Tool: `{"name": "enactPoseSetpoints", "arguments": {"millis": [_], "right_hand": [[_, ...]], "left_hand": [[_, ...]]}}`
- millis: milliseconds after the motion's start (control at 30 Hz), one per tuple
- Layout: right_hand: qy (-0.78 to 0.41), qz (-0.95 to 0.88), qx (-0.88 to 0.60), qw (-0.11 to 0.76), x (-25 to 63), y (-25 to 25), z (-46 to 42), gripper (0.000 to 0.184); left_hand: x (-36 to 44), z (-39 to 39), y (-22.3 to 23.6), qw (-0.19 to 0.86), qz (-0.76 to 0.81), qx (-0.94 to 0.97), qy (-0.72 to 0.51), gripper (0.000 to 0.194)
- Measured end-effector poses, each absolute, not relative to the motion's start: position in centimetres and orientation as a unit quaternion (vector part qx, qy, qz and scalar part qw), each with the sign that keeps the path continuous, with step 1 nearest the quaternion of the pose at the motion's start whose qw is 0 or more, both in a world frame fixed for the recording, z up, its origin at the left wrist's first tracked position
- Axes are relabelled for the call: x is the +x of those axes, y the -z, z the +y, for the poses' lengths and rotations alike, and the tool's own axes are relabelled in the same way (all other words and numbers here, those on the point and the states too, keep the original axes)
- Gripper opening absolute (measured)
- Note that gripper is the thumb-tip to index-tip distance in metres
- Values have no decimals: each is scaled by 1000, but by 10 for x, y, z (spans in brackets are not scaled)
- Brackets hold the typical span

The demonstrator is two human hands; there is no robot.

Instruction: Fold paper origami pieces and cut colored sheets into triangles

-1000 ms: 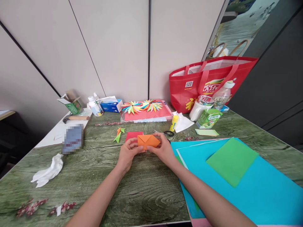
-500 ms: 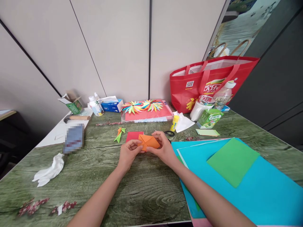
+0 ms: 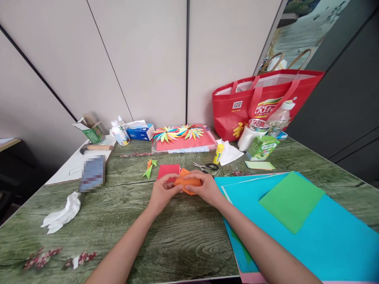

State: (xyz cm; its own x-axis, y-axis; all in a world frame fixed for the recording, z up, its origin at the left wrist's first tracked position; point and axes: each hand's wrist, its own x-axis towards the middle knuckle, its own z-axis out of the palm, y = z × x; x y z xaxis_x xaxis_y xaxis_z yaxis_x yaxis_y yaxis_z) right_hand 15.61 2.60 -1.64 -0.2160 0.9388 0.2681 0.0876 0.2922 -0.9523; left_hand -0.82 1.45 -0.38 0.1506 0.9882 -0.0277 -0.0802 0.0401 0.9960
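An orange piece of folded paper (image 3: 187, 182) is pinched between both hands above the table, its outer parts covered by fingers. My left hand (image 3: 164, 191) grips its left edge, thumb in front. On the other side, my right hand (image 3: 204, 187) closes on it with thumb below and fingers over the top. Just behind my left hand lies a red paper square (image 3: 168, 171). Scissors (image 3: 211, 166) with black handles rest beyond my right hand. Small green and orange folded pieces (image 3: 149, 169) lie to the left.
Large blue sheets (image 3: 325, 228) with a green square (image 3: 292, 202) cover the right side. A yellow glue stick (image 3: 218, 154), green carton (image 3: 262, 148) and red bag (image 3: 231, 114) stand behind. Colourful paper stars (image 3: 189, 132) lie at the back; a hammer (image 3: 99, 147) is left.
The orange paper has turned and been bent between my fingers, and less of its face shows. Both hands shifted slightly right, and the scissor blades have come into view.
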Motion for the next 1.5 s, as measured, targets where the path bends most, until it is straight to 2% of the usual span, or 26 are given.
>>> {"name": "enactPoseSetpoints", "arguments": {"millis": [200, 1000, 1500], "right_hand": [[-418, -629, -409, 511, 156, 20, 27, 20], [-422, -632, -417, 499, 152, 16, 23, 13], [-445, -606, -431, 498, 151, 16, 22, 18]], "left_hand": [[-7, 13, 9, 573, 440, 493, -485, 39], [-7, 13, 8, 571, 445, 484, -491, 43], [-7, 15, 7, 568, 450, 469, -505, 40]]}}
